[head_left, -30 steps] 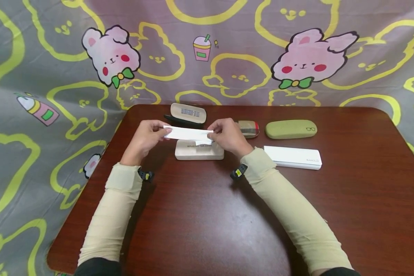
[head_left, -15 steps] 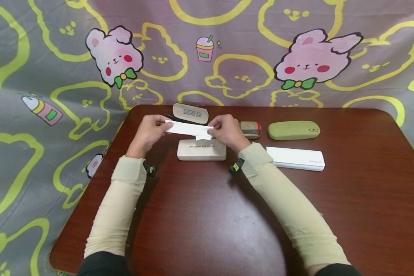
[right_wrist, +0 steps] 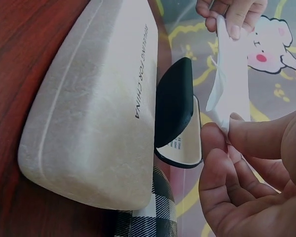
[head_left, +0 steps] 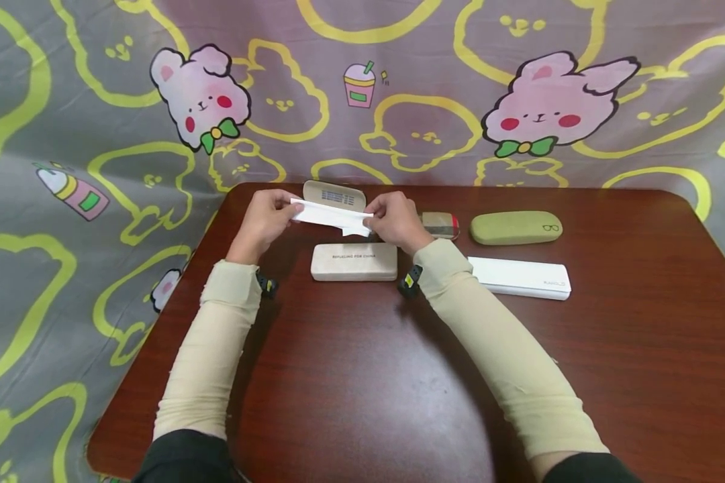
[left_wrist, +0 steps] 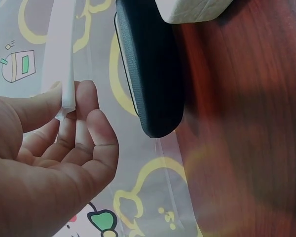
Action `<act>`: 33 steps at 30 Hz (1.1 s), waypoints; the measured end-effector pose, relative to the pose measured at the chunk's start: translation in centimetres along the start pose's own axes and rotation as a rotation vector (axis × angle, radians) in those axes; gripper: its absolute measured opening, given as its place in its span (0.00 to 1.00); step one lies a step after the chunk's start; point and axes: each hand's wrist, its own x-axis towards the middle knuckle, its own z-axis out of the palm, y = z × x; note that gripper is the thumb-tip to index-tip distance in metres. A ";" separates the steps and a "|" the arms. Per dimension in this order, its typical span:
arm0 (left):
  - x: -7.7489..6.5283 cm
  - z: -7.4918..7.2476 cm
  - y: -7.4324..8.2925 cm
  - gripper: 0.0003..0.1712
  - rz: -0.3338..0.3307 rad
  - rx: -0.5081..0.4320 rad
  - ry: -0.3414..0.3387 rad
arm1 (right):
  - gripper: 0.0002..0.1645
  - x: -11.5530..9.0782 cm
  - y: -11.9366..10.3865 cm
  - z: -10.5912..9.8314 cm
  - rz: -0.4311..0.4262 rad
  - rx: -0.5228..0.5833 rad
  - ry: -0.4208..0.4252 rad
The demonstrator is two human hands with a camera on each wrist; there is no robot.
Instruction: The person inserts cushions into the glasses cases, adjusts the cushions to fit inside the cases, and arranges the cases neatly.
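Stretched between both hands is a folded white strip (head_left: 329, 214), thin like paper or cloth, with a loose flap at its lower edge. My left hand (head_left: 266, 218) pinches one end between thumb and fingers. At the other end, my right hand (right_wrist: 256, 168) pinches it the same way. The strip is held up and overlaps an open black glasses case (left_wrist: 153, 74) with a cream lining (head_left: 332, 194) in the head view. Below the strip, a cream glasses case (head_left: 354, 261) lettered "REFUELING FOR CHINA" lies closed on the table.
A checked case with a red end (head_left: 441, 225) is partly hidden behind my right hand. Farther right lie a green glasses case (head_left: 516, 228) and a long white case (head_left: 519, 276) on the brown table (head_left: 362, 376). A patterned curtain (head_left: 423, 67) hangs behind.
Both hands have lifted the white strip up and away from me. It now tilts slightly, and the cream case underneath shows fully.
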 end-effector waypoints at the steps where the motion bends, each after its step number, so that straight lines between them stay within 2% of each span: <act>1: 0.1 0.0 0.0 0.10 0.001 0.002 0.004 | 0.05 0.1 -0.1 0.0 0.006 0.002 -0.001; 10: 1.0 -0.1 -0.5 0.10 0.002 0.035 0.040 | 0.04 0.8 -0.4 0.7 0.021 -0.023 -0.001; 18: 1.8 -0.3 -0.4 0.11 0.041 0.107 0.080 | 0.04 1.7 -0.6 1.0 0.023 -0.041 0.013; 23: 2.3 0.1 -0.4 0.11 0.050 0.128 0.099 | 0.05 2.1 -0.6 1.2 0.050 -0.029 0.019; 28: 3.1 0.5 -0.5 0.12 0.031 0.120 0.103 | 0.05 2.5 -0.6 1.4 0.061 -0.042 0.056; 33: 4.0 0.8 -0.7 0.12 0.028 0.127 0.161 | 0.05 3.1 -0.6 1.8 0.059 -0.050 0.100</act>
